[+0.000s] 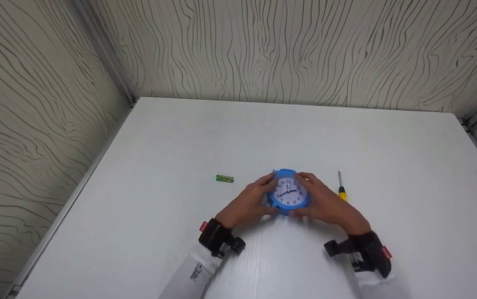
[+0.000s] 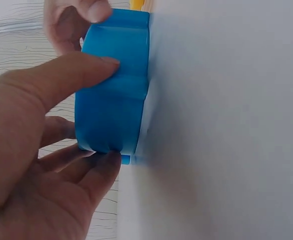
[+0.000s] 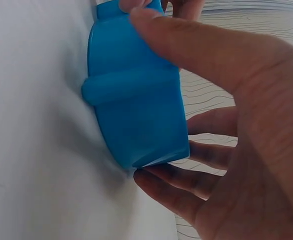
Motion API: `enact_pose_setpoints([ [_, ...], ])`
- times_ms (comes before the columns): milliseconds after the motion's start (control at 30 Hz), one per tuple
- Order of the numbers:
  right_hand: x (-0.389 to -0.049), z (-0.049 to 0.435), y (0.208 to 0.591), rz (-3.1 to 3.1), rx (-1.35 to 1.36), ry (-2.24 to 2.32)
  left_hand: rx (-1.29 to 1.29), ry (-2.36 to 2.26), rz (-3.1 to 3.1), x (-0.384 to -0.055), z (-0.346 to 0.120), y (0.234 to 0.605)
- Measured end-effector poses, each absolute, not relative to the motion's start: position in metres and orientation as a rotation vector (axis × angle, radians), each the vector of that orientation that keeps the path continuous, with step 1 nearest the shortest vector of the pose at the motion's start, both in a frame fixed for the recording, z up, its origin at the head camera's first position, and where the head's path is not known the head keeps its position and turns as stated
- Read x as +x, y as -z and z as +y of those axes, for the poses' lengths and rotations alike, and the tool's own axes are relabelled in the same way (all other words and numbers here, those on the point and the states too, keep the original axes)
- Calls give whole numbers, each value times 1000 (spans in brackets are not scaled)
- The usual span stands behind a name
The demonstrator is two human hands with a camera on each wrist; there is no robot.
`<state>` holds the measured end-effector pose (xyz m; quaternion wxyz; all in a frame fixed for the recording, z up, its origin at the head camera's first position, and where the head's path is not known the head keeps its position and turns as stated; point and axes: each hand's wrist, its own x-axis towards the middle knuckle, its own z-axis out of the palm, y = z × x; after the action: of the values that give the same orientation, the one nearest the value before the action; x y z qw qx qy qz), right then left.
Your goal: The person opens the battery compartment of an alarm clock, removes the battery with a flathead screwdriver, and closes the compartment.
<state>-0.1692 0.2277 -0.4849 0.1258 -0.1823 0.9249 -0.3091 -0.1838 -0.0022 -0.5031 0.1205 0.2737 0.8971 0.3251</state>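
Note:
Between both hands, a round blue alarm clock (image 1: 287,192) lies with its white numbered dial facing up. My left hand (image 1: 255,199) grips its left side, the thumb on the near edge and the fingers round the far part. From the other side my right hand (image 1: 325,201) holds it the same way. In the left wrist view the clock's blue side wall (image 2: 114,95) shows between thumb and fingers. The right wrist view has the opposite side of the blue casing (image 3: 136,100), close to the white surface. The clock's back is hidden.
A green battery (image 1: 224,178) lies on the white table (image 1: 180,137), left of the clock. To the right is a screwdriver (image 1: 342,192) with a yellow and black handle, partly covered by the right hand. Wood-patterned panels (image 1: 263,50) stand behind and beside the table.

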Motion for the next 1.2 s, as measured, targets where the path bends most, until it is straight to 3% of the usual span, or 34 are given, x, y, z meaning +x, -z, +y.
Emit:
enact_pose_setpoints([
  [1200, -169, 231, 488, 2730, -532, 926, 720, -1037, 2596, -183, -1, 502],
])
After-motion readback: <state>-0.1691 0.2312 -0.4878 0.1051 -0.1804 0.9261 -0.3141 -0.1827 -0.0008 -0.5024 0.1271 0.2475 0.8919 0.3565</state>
